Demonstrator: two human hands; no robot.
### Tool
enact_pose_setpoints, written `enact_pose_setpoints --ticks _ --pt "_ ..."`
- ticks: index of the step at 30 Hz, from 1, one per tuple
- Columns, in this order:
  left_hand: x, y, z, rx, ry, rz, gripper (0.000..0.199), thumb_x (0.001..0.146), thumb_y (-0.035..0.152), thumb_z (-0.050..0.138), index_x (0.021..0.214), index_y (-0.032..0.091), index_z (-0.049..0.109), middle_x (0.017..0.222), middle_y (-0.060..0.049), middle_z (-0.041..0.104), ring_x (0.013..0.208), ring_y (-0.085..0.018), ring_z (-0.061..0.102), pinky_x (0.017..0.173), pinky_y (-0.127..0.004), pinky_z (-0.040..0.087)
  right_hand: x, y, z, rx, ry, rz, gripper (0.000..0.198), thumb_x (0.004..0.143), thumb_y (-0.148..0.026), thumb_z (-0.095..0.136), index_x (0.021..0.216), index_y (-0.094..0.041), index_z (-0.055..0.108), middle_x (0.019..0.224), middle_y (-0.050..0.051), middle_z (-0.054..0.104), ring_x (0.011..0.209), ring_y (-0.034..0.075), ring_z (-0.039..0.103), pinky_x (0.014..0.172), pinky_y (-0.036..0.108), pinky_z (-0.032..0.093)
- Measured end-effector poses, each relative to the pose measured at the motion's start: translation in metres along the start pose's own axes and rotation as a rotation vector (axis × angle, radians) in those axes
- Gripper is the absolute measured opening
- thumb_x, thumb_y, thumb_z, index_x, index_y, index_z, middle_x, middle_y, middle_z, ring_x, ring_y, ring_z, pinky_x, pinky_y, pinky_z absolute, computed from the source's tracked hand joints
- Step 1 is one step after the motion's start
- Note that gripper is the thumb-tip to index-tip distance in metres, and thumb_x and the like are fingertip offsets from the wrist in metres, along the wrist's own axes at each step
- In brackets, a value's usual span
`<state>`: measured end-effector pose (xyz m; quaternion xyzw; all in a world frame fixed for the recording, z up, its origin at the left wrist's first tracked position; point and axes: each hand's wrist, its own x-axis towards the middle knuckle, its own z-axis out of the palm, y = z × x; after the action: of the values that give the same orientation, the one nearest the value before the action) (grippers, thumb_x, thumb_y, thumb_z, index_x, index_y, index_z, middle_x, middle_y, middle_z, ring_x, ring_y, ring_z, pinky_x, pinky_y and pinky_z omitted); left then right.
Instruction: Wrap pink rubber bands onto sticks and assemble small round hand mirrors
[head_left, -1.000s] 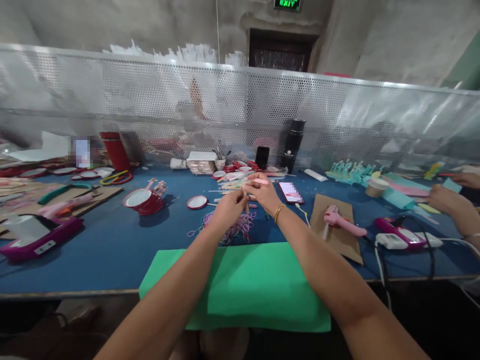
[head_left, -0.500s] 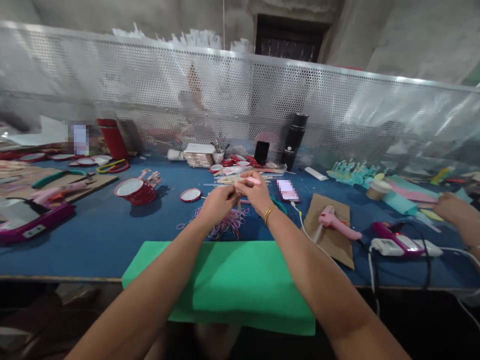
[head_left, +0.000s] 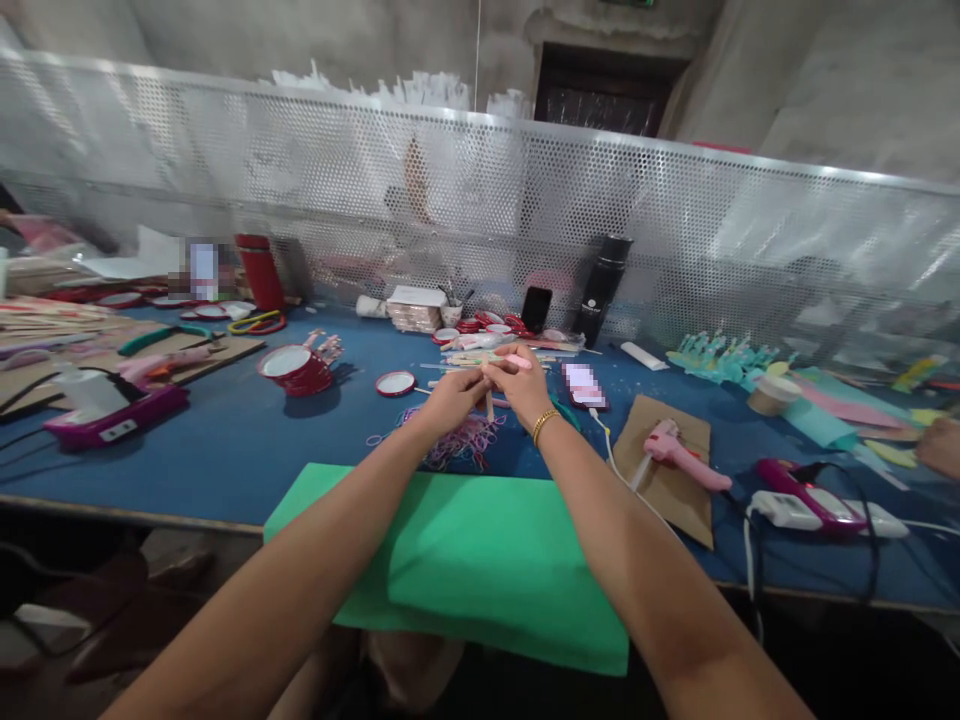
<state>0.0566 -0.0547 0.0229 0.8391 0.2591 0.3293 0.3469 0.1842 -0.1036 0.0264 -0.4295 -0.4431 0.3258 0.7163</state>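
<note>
Above the middle of the table my left hand (head_left: 457, 395) and my right hand (head_left: 523, 385) meet at the fingertips, both closed in a pinch. A flat, pale stick (head_left: 490, 406) hangs down between them, its upper end hidden by my fingers. Resting in my right hand is a slim pink thing (head_left: 517, 361), pen-like, its kind unclear. Just below lies a heap of purple, pink and blue elastic loops (head_left: 469, 445). Behind my hands are several thin sticks (head_left: 480, 356). A round, red-rimmed piece with a handle (head_left: 395, 384) lies to the left.
Green foam (head_left: 465, 540) covers the near table edge. A pink glue gun (head_left: 679, 455) rests on cardboard (head_left: 690, 515), beside a purple power strip (head_left: 814, 500). Left stands a stack of red-rimmed rounds (head_left: 296, 370). A black flask (head_left: 604, 290) and phone (head_left: 581, 383) sit behind. Another person's hand (head_left: 941, 447) shows far right.
The view has shifted, so the table things sit further right in the picture. My hands stay together with the stick. The other person's hand is now mostly out of view.
</note>
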Motion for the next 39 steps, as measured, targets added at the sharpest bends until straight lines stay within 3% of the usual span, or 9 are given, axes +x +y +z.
enact_pose_setpoints --ticks 5,10,13,17,22,29,32,35,39 --pt "0.000 0.004 0.002 -0.032 -0.002 0.013 0.033 0.085 0.044 0.050 0.072 0.015 0.059 0.061 0.000 0.058 0.057 -0.013 0.053 0.057 -0.025 0.039 0.000 -0.008 -0.004 -0.015 -0.033 -0.001 0.040 0.059 -0.031 0.078 0.090 -0.025 0.053 0.066 -0.008 0.064 0.058 0.012 0.061 0.056 0.024 0.051" --pt "0.004 -0.003 0.001 -0.023 0.035 -0.035 0.035 0.082 0.048 0.053 0.069 0.016 0.058 0.061 0.000 0.060 0.056 -0.012 0.053 0.054 -0.024 0.040 0.011 -0.013 -0.015 0.010 0.170 -0.105 0.029 0.077 -0.047 0.065 0.089 -0.022 0.056 0.071 -0.002 0.069 0.071 0.013 0.066 0.069 0.025 0.051" --pt "0.006 -0.014 0.002 -0.015 0.014 -0.048 0.038 0.079 0.052 0.057 0.067 0.015 0.059 0.059 0.000 0.061 0.054 -0.012 0.054 0.051 -0.023 0.039 0.018 -0.013 -0.021 0.057 0.195 -0.100 0.038 0.084 -0.055 0.053 0.093 -0.020 0.063 0.067 -0.001 0.068 0.064 0.013 0.063 0.061 0.024 0.048" --pt "0.007 -0.022 0.004 -0.001 -0.065 -0.097 0.035 0.076 0.049 0.062 0.066 0.016 0.060 0.056 0.001 0.062 0.050 -0.011 0.053 0.047 -0.022 0.037 0.018 -0.015 -0.020 0.046 0.171 -0.077 0.033 0.081 -0.048 0.056 0.082 -0.018 0.069 0.057 -0.002 0.062 0.054 0.010 0.055 0.052 0.022 0.042" --pt "0.006 -0.019 0.003 -0.107 -0.119 -0.145 0.031 0.074 0.043 0.066 0.066 0.014 0.060 0.054 0.001 0.060 0.049 -0.010 0.052 0.049 -0.022 0.039 0.012 -0.022 -0.012 0.051 0.128 -0.143 0.016 0.071 -0.034 0.063 0.075 -0.018 0.067 0.059 -0.003 0.063 0.057 0.010 0.056 0.056 0.023 0.044" --pt "0.007 -0.019 0.000 -0.214 -0.154 -0.162 0.037 0.067 0.049 0.072 0.066 0.013 0.063 0.057 0.000 0.063 0.054 -0.011 0.055 0.054 -0.023 0.044 0.010 -0.024 -0.012 -0.034 0.188 -0.148 0.013 0.067 -0.030 0.062 0.072 -0.018 0.062 0.057 -0.004 0.063 0.057 0.011 0.057 0.060 0.024 0.047" --pt "0.007 -0.018 -0.002 -0.185 -0.130 -0.095 0.038 0.066 0.050 0.073 0.062 0.013 0.065 0.062 -0.003 0.067 0.061 -0.014 0.058 0.055 -0.023 0.045 0.012 -0.022 -0.013 -0.043 0.217 -0.144 0.012 0.068 -0.029 0.062 0.074 -0.019 0.059 0.056 -0.005 0.061 0.057 0.012 0.058 0.059 0.025 0.046" --pt "0.007 -0.017 -0.001 -0.221 -0.115 -0.032 0.036 0.068 0.049 0.072 0.071 0.013 0.072 0.072 -0.005 0.071 0.068 -0.016 0.060 0.058 -0.025 0.046 0.012 -0.022 -0.013 -0.056 0.189 -0.171 0.010 0.069 -0.029 0.061 0.071 -0.020 0.058 0.055 -0.004 0.060 0.057 0.013 0.058 0.059 0.025 0.046" --pt "0.010 -0.020 -0.001 -0.137 -0.056 -0.043 0.034 0.064 0.044 0.073 0.075 0.012 0.073 0.063 -0.001 0.065 0.060 -0.013 0.054 0.056 -0.024 0.042 0.007 -0.020 -0.014 -0.078 0.170 -0.205 0.011 0.069 -0.031 0.062 0.071 -0.020 0.060 0.059 -0.004 0.062 0.060 0.013 0.059 0.062 0.026 0.048"
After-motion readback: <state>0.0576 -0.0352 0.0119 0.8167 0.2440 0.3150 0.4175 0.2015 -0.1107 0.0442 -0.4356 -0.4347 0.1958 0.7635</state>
